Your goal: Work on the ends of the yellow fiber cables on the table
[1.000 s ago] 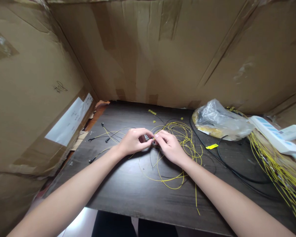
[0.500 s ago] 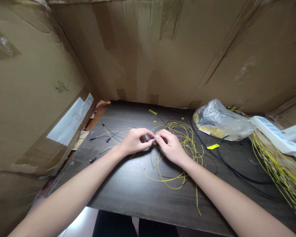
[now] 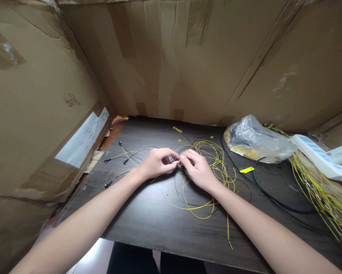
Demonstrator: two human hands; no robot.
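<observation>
My left hand (image 3: pixel 159 163) and my right hand (image 3: pixel 198 167) meet over the table with thumbs and index fingers closed in a pinch. Thin yellow and black wires pass between their fingertips; the exact spot gripped is small and partly hidden. A loose tangle of yellow wire (image 3: pixel 200 218) spreads under and around my right hand, one end trailing toward the table's front edge. Left of my left hand, several wires end in small black connectors (image 3: pixel 107 161) lying on the table.
Small yellow pieces (image 3: pixel 177 129) lie on the dark table (image 3: pixel 142 224) toward the back. To the right are a clear plastic bag (image 3: pixel 259 140), a black cable (image 3: pixel 269 196) with a yellow tag (image 3: pixel 246 169), a white power strip (image 3: pixel 316 156) and a yellow wire bundle (image 3: pixel 322 190). Cardboard walls (image 3: pixel 171 61) stand behind and left.
Both hands keep nearly the same pinch, with only a slight shift at the fingertips. The whole view has moved a little; the things on the table lie as before.
</observation>
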